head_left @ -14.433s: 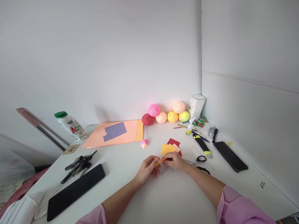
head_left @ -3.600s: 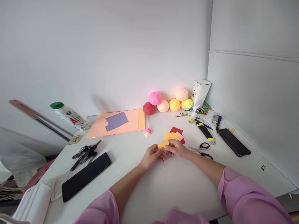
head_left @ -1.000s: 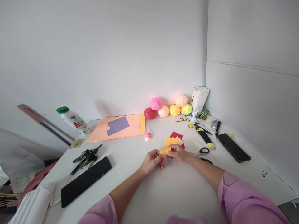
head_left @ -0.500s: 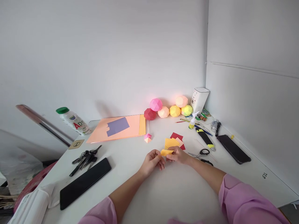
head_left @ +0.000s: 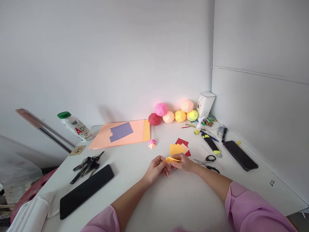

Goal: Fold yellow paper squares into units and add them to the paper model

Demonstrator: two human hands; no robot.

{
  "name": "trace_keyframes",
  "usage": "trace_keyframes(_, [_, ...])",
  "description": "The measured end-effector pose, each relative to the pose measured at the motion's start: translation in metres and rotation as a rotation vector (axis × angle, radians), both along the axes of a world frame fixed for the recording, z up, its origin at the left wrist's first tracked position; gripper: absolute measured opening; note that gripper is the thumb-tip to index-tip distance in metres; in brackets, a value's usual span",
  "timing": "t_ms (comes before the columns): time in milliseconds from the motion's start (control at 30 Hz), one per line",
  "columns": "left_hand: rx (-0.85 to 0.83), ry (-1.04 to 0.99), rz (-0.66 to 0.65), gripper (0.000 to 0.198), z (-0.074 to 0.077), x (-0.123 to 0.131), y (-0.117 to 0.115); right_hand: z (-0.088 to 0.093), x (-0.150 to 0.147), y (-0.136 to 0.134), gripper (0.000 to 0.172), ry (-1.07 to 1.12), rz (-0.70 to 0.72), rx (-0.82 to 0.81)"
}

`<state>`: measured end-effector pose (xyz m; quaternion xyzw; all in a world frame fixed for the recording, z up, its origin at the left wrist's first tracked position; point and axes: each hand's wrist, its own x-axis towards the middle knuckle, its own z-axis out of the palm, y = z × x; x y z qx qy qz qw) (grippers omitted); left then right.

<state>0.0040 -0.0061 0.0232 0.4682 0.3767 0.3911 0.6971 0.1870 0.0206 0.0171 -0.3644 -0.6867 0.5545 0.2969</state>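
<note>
Between my two hands is a small piece of yellow paper (head_left: 171, 159), bent along its length. My left hand (head_left: 157, 168) pinches its left end, thumb against fingertips. My right hand (head_left: 184, 163) is closed on the right end, with the fingers partly hidden behind the paper. Just beyond lie yellow paper squares (head_left: 176, 149) on top of red paper (head_left: 181, 141) and a peach piece (head_left: 185, 148). A little pink and peach folded paper shape (head_left: 152, 144) stands to the left of these.
Scissors (head_left: 207, 160), a box cutter (head_left: 211, 145) and a glue bottle (head_left: 198, 127) lie or stand to the right. Several faceted paper balls (head_left: 168, 117) line the wall. Peach sheets (head_left: 101, 137), keys (head_left: 88, 164) and a black phone (head_left: 88, 190) occupy the left.
The yellow paper is turned and bent more between my fingers, its face now tilted differently. Both hands stay in nearly the same place.
</note>
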Motion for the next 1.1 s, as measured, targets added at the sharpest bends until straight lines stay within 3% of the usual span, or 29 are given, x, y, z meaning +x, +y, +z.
trace_keyframes(300, [0.004, -0.022, -0.032, 0.024, -0.004, -0.001, 0.001, -0.005, 0.0, 0.0, 0.028, -0.007, 0.028, 0.056])
trace_keyframes(500, [0.02, -0.042, -0.034, 0.025, -0.003, -0.002, 0.001, 0.005, -0.002, -0.004, 0.03, 0.048, 0.012, -0.002])
trace_keyframes(833, [0.085, 0.064, -0.03, 0.033, -0.008, 0.0, 0.001, 0.003, -0.002, -0.004, 0.035, -0.031, -0.049, 0.038])
trace_keyframes(1000, [0.08, -0.012, -0.027, 0.031, -0.011, -0.002, 0.004, -0.003, 0.001, 0.001, 0.028, 0.004, -0.064, -0.064])
trace_keyframes(1100, [0.071, -0.03, -0.007, 0.029, -0.009, -0.003, 0.004, -0.003, 0.001, 0.002, 0.022, -0.005, -0.022, -0.041])
